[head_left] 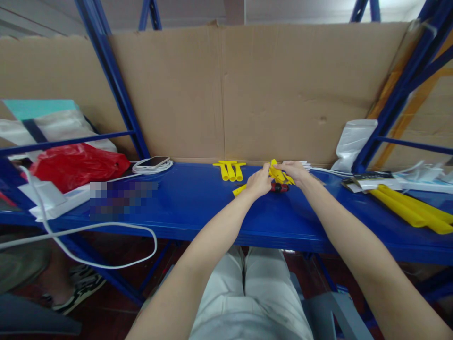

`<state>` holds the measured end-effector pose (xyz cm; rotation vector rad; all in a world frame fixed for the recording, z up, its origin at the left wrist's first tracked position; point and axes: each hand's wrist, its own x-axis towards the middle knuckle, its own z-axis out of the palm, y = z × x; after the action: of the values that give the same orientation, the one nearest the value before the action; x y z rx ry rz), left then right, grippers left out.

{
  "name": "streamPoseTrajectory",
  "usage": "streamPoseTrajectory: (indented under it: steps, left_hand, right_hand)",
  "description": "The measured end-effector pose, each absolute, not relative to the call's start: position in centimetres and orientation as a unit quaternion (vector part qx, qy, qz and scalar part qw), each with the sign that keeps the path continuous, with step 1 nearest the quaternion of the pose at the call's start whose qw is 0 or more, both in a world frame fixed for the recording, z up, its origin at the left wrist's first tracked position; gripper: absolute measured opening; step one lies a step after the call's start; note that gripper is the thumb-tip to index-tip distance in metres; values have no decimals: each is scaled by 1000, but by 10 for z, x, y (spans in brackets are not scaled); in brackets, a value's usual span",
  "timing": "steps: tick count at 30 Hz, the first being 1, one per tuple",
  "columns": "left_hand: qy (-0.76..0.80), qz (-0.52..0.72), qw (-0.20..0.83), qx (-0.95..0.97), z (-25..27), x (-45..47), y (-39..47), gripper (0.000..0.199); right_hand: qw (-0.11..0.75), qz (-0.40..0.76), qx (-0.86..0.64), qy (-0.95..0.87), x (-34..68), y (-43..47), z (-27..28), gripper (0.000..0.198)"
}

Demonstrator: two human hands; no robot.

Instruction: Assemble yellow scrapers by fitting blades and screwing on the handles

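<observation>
Both hands are close together over the blue bench. My left hand (260, 181) is closed around a yellow plastic piece (239, 191), whose end sticks out beneath the palm. Its fingertips meet my right hand (293, 170), which is closed with its fingers at several small yellow parts (280, 175). The grip is small and partly hidden, so I cannot tell exactly which part each finger touches. Just below the hands lies a red and black tool handle (280, 188). To the left of them, three yellow T-shaped tubes (232, 172) lie side by side near the cardboard.
Long yellow tubes (414, 208) and plastic packaging lie on the right. A clear bag (354, 144) leans by the post. On the left are a phone (155, 162) on a coiled cable, a red bag (79, 165) and a power strip (67, 200). A white cable (106, 225) hangs over the front edge.
</observation>
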<state>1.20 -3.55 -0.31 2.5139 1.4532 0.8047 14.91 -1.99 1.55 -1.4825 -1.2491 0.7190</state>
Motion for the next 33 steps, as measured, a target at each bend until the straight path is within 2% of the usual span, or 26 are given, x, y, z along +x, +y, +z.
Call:
streamPoseTrajectory:
  steps: [7,21,25,30,33]
  left_hand:
    - [467,269,62,840,-4,11,-35,34]
    - [457,281,68,841,-8,11,-30,34]
    - [453,289,69,841,-8,12,-29,33]
    - [441,317,65,837,-9,11,-29,30]
    - [430,328,61,839,-9,10,-29,28]
  right_hand:
    - [507,312,-591,-544,154,-10,8,30]
    - [507,229,-608,-567,152,-10,6,20]
    - [511,238,-610,-557,149,-10,7,20]
    - [500,286,-603,-552,152,-13,12,8]
    - [484,319,-606,-546,154,-15,14,13]
